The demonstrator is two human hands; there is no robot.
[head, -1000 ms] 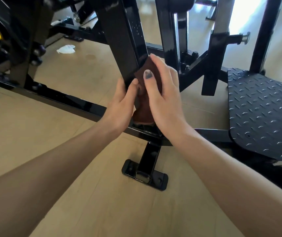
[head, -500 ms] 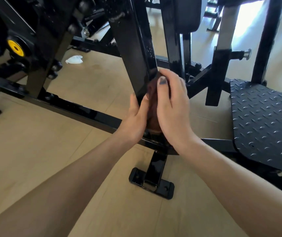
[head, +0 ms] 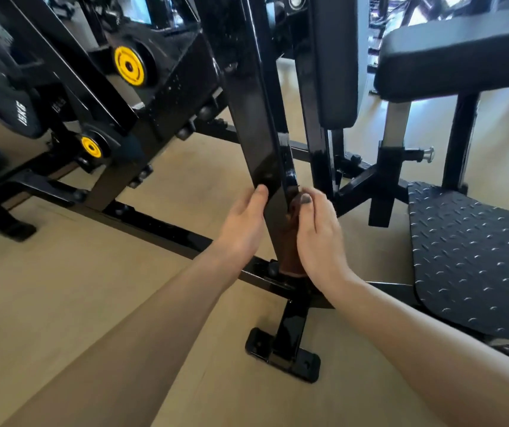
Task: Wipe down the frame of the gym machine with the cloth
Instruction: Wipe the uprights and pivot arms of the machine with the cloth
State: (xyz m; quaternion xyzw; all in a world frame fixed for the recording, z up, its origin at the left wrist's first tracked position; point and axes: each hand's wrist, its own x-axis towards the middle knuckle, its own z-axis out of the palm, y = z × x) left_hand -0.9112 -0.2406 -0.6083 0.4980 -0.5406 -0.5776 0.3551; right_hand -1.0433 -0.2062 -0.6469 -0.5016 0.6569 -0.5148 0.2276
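Observation:
A glossy black frame post (head: 258, 112) of the gym machine slants up from the floor bar (head: 167, 231). My left hand (head: 242, 224) lies along the post's left face, thumb against the metal. My right hand (head: 318, 238) grips the brown cloth (head: 290, 257) and presses it on the post's right face near the base. Most of the cloth is hidden behind the post and my fingers.
A black checker-plate footplate (head: 475, 257) lies to the right, below a padded seat (head: 456, 53). Yellow-capped pivots (head: 129, 65) and a weight plate (head: 16, 112) sit at the left. A bolted foot (head: 282, 354) stands on the tan floor in front.
My view has tilted upward, showing more of the machine. My left hand has slid round to the post's left face, off the cloth. My right hand still holds the cloth low on the post.

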